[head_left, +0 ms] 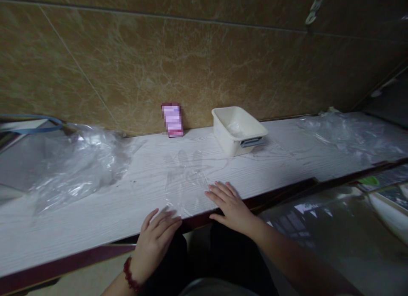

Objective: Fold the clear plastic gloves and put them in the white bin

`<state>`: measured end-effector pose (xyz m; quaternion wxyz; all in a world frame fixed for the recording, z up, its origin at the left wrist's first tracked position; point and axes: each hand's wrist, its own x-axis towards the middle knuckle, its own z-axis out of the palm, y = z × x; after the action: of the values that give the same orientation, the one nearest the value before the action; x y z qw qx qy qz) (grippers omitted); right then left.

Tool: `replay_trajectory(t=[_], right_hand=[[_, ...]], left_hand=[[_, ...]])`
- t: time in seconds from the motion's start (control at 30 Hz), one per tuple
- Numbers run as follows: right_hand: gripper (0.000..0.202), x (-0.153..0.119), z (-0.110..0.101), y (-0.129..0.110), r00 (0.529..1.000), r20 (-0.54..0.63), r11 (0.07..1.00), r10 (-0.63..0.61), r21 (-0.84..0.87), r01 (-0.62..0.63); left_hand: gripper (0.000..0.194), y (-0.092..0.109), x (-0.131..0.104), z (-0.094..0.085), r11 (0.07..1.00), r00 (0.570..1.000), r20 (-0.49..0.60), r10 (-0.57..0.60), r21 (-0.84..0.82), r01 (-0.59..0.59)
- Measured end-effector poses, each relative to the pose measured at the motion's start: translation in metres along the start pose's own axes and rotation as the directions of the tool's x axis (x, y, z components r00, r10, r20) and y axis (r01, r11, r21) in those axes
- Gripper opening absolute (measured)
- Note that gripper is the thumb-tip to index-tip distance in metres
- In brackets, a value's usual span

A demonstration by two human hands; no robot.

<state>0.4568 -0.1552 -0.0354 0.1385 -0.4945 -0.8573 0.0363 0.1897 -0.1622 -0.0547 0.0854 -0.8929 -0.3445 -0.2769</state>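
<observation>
A clear plastic glove (185, 183) lies flat on the white wood-grain table (146, 173), its fingers pointing toward the wall. At its lower left rests my left hand (157, 234), fingers stretched out over the table's front edge, holding nothing; a red bead bracelet is on that wrist. To the right of the glove, my right hand (229, 207) lies with fingers spread near the same edge and nothing in it. Behind it stands an open cream plastic box (226, 136) with a grey clasp and some clear plastic inside.
Crumpled clear plastic (86, 160) covers the table's left part; more clear plastic (353, 134) lies at the right. A pink and red object, pixelated (173, 119), leans on the brown marbled wall (191, 62). A blue strap (47, 128) is at the far left.
</observation>
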Motion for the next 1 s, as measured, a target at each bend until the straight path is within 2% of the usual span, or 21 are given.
replay_trajectory(t=[0.17,0.33,0.4,0.57,0.7,0.87,1.0], right_hand=[[0.067,0.008,0.001,0.002,0.999,0.037,0.998,0.03,-0.05,-0.028],[0.047,0.01,-0.004,0.002,0.996,0.071,0.998,-0.055,-0.023,0.056],[0.047,0.009,-0.007,0.002,0.995,0.058,0.997,-0.078,-0.001,0.078],[0.063,0.017,-0.014,0.005,0.988,0.063,0.989,-0.139,0.054,0.136],[0.046,0.029,-0.014,0.011,0.958,0.114,0.963,-0.262,0.102,0.251],[0.036,0.037,-0.011,0.015,0.906,0.13,0.909,-0.403,0.175,0.379],[0.036,0.037,-0.016,0.014,0.889,0.126,0.881,-0.439,0.252,0.4]], left_hand=[[0.023,-0.003,0.007,-0.005,0.997,0.996,-0.053,-0.073,0.026,0.074],[0.021,-0.01,0.006,-0.007,1.0,1.0,0.027,0.006,-0.016,-0.006],[0.021,-0.01,0.006,-0.009,0.999,1.0,0.029,0.004,-0.041,-0.003],[0.022,-0.004,0.014,-0.023,0.991,1.0,0.016,-0.015,-0.132,0.017],[0.028,0.001,0.017,-0.032,0.983,0.999,0.027,0.041,-0.177,-0.036],[0.035,-0.005,0.013,-0.027,0.966,0.987,0.053,0.149,-0.223,-0.134],[0.038,-0.017,0.008,-0.016,0.982,0.992,0.09,0.09,-0.173,-0.074]])
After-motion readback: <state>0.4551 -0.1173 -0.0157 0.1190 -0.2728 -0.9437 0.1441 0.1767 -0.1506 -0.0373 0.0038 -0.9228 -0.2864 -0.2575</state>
